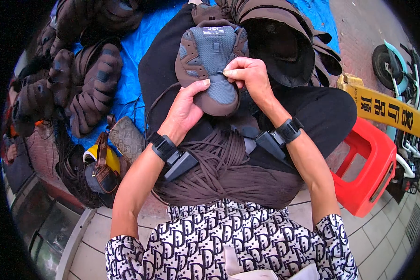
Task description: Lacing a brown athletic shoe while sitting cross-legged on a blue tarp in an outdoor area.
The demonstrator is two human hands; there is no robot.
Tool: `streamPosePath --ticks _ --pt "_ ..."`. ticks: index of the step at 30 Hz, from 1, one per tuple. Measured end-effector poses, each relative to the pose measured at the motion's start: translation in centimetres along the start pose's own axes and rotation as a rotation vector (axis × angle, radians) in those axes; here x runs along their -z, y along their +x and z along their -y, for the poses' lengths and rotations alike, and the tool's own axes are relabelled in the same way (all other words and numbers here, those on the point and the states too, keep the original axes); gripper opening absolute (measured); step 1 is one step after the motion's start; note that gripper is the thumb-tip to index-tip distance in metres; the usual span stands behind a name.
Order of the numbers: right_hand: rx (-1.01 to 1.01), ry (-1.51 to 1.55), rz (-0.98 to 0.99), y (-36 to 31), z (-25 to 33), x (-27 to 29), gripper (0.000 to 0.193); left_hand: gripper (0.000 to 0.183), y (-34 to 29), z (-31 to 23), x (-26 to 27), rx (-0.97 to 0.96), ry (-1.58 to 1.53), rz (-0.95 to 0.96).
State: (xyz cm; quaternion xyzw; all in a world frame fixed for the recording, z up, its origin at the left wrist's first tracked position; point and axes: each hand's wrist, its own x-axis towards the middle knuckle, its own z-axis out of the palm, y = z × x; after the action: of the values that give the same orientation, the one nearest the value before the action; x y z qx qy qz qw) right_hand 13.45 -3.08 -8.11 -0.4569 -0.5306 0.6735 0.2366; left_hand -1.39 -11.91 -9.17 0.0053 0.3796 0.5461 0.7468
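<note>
Apparently free room left of shoe upper (215,56); lace bundle (233,179) below.

The left grip (186,106) has most fingers hidden behind the shoe upper (215,46). The dark bit (220,72) at the right grip (248,76) is too small to identify. Far left, piled uppers (111,18) run past the far edge; the shirt (247,233), past the near one; the bicycle (398,70) at right is cropped.

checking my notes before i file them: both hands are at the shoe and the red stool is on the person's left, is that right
The side is wrong: the head view shows the red stool on the person's right. Both hands are at the shoe.
</note>
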Motion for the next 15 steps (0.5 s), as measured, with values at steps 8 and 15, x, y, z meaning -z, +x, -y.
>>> streamPosePath --ticks 8,15 --pt "0.735 -0.711 -0.068 -0.2 1.8 0.5 0.009 0.033 -0.2 -0.2 -0.1 0.009 -0.088 0.012" --pt "0.608 -0.519 0.030 0.1 1.9 0.2 0.010 0.035 -0.6 -0.5 -0.7 -0.013 -0.075 0.046"
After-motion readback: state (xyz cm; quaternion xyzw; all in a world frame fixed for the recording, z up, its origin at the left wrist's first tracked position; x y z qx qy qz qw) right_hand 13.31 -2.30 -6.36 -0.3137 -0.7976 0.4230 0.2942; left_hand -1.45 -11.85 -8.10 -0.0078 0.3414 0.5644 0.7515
